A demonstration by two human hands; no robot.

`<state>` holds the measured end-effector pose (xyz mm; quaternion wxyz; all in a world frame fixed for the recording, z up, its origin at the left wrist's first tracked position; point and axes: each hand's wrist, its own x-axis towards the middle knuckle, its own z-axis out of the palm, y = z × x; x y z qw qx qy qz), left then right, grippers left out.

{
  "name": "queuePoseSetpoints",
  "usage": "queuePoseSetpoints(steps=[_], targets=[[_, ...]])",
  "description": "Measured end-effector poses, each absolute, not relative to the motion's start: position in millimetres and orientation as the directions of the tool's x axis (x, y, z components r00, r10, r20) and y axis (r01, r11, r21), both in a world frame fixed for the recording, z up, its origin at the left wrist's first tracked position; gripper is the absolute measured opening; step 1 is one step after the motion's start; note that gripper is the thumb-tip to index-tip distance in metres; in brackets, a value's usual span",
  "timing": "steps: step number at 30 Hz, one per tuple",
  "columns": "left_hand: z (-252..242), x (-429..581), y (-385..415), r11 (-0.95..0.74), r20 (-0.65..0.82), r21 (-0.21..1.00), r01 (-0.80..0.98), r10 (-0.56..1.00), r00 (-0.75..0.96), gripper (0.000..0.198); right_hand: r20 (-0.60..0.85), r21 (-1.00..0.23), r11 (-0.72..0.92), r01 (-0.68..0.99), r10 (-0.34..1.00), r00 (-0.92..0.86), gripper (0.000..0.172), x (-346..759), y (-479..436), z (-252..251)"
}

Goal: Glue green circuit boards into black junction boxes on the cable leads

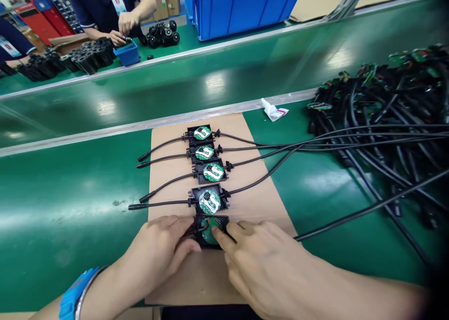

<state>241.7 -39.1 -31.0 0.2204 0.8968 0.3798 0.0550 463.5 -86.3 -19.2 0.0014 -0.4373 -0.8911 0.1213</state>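
Observation:
A small black plastic housing (203, 243) lies nearest me on the cardboard sheet, with a round green circuit board (209, 234) and thin wires in it. My left hand (171, 240) grips the housing's left side between fingers and thumb. With an outstretched index finger, my right hand (252, 250) presses on the circuit board; its other fingers lie at the housing's right side. Beyond them, several similar housings (212, 199) stand in a column, each holding a round board with white material on it and black cables (168, 203) leaving both sides.
A large heap of black cables with boards (386, 109) covers the right of the green table. A white tube (273, 110) lies by the metal edge. Across the conveyor, a co-worker's hands (128, 25) work over a small blue bin (126, 53), near a large blue crate (238, 6).

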Motion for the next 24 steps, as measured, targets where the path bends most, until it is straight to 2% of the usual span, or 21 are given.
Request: queuePoseSetpoints(steps=[3, 6, 9, 11, 13, 15, 20, 24], targets=[[-24.7, 239.5, -34.7, -0.515, -0.190, 0.522, 0.680, 0.707, 0.681, 0.015, -0.089, -0.228, 0.594, 0.771, 0.776, -0.624, 0.028, 462.0, -87.1, -21.2], [-18.5, 242.5, -31.4, -0.481, -0.254, 0.529, 0.699, 0.696, 0.671, 0.012, -0.064, -0.235, 0.581, 0.779, 0.790, -0.609, 0.028, 461.1, -87.6, -22.9], [-14.4, 247.8, -31.9, -0.492, -0.220, 0.530, 0.691, 0.707, 0.672, 0.009, -0.032, -0.229, 0.562, 0.795, 0.812, -0.583, 0.029, 460.5, -89.1, -25.3], [-15.4, 249.7, -34.9, -0.542, -0.115, 0.528, 0.655, 0.718, 0.687, 0.008, -0.020, -0.232, 0.544, 0.806, 0.826, -0.563, 0.030, 460.2, -90.8, -27.6], [-20.2, 248.9, -39.3, -0.639, 0.058, 0.473, 0.606, 0.710, 0.702, 0.009, -0.013, -0.247, 0.528, 0.812, 0.836, -0.548, 0.030, 460.0, -92.3, -30.1], [-27.3, 245.7, -43.5, -0.730, 0.181, 0.370, 0.575, 0.664, 0.726, 0.012, 0.000, -0.267, 0.528, 0.806, 0.837, -0.548, 0.029, 460.1, -93.0, -32.2], [-37.8, 240.1, -48.4, -0.775, 0.109, 0.215, 0.594, 0.623, 0.774, 0.020, 0.015, -0.302, 0.528, 0.794, 0.835, -0.550, 0.026, 462.4, -91.0, -33.8], [-36.9, 248.5, -50.8, -0.857, 0.083, 0.042, 0.513, 0.515, 0.853, 0.036, 0.073, -0.336, 0.541, 0.771, 0.831, -0.551, 0.022, 463.3, -96.7, -44.5]])
